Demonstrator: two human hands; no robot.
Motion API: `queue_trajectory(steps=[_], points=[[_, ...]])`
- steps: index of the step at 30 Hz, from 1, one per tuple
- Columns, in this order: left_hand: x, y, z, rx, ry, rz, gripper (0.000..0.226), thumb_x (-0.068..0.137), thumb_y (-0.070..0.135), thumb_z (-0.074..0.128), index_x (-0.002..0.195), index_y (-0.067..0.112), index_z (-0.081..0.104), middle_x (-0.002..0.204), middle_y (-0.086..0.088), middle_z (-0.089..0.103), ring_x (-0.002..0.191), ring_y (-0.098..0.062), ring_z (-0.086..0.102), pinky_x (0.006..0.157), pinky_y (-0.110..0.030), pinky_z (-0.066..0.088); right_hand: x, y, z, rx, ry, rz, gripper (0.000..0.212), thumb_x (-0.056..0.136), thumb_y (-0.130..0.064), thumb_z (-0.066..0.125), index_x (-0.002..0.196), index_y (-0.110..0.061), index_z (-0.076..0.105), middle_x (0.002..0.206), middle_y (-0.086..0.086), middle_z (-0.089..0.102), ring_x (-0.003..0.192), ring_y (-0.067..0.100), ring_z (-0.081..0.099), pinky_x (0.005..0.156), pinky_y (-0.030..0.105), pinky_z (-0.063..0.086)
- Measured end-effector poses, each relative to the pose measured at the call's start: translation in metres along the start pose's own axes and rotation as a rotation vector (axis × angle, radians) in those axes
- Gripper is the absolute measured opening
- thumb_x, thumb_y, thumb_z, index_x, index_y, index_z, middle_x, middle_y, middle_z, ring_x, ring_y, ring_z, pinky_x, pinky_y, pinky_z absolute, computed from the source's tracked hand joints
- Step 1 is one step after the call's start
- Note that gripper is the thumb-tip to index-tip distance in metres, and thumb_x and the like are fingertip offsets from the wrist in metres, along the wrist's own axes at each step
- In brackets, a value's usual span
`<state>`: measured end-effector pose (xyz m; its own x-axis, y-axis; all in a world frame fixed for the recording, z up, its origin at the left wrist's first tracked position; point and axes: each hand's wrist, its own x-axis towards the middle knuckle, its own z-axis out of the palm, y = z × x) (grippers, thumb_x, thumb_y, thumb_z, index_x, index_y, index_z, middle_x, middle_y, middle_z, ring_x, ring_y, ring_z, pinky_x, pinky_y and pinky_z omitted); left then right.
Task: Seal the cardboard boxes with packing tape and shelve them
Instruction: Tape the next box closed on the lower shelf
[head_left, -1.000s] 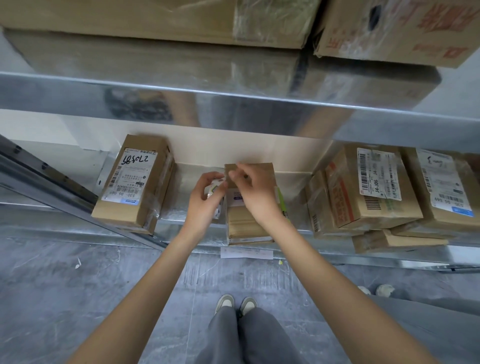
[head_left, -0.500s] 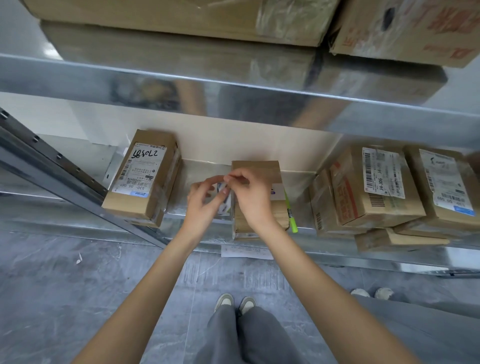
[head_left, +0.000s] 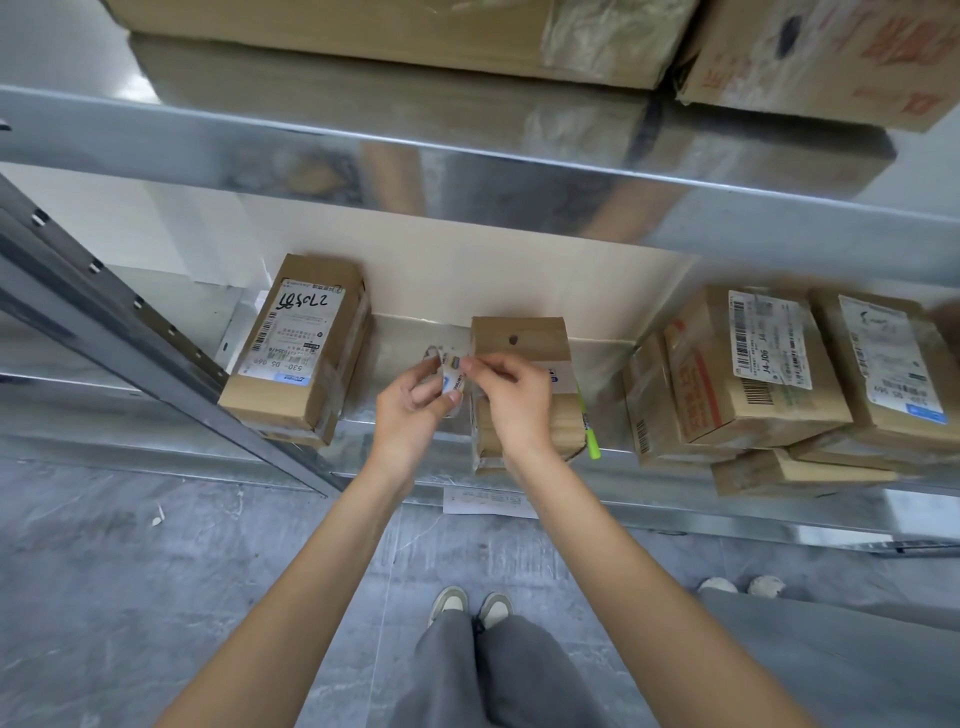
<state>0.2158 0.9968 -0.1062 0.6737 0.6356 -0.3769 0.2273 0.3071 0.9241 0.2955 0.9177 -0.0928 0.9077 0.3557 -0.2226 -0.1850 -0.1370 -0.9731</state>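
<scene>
The left hand (head_left: 410, 410) grips a tape roll (head_left: 448, 375) while the right hand (head_left: 511, 400) pinches its free end, just beside the small box (head_left: 519, 340) mid-shelf (head_left: 395, 447). That box looks still unsealed; the labelled boxes (head_left: 298, 343) nearer the shelf's ends appear done.

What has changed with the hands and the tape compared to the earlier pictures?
The left hand and right hand have drawn slightly left, off the middle box, both still pinching the tape roll. The middle box, the green marker and the other boxes stayed put.
</scene>
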Motion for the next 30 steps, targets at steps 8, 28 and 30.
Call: queue_trajectory(steps=[8, 28, 30], points=[[-0.003, 0.000, 0.000, -0.068, 0.050, 0.040, 0.036, 0.087, -0.008, 0.064, 0.119, 0.009, 0.063, 0.109, -0.006, 0.072, 0.100, -0.004, 0.067, 0.091, -0.017, 0.051, -0.001, -0.005, 0.008, 0.036, 0.058, 0.120, 0.006, 0.080, -0.008, 0.074, 0.077, -0.005, 0.070, 0.072, 0.002, 0.067, 0.067, 0.009, 0.057, 0.065, 0.017, 0.045], [0.014, 0.000, -0.011, 0.012, 0.099, 0.089, 0.042, 0.086, -0.003, 0.068, 0.127, 0.001, 0.058, 0.109, -0.008, 0.072, 0.104, -0.014, 0.067, 0.093, -0.025, 0.052, 0.009, -0.014, 0.005, -0.162, 0.018, 0.065, 0.031, 0.086, -0.002, 0.063, 0.116, -0.010, 0.058, 0.090, 0.006, 0.068, 0.085, 0.024, 0.067, 0.080, 0.030, 0.051], [0.027, 0.001, -0.017, 0.175, 0.163, 0.174, 0.038, 0.086, -0.001, 0.068, 0.124, 0.000, 0.061, 0.108, -0.010, 0.070, 0.101, -0.016, 0.066, 0.091, -0.027, 0.052, 0.008, -0.010, -0.006, -0.477, 0.037, -0.086, 0.042, 0.091, -0.016, 0.062, 0.131, -0.010, 0.051, 0.104, 0.007, 0.064, 0.100, 0.025, 0.061, 0.083, 0.025, 0.043]])
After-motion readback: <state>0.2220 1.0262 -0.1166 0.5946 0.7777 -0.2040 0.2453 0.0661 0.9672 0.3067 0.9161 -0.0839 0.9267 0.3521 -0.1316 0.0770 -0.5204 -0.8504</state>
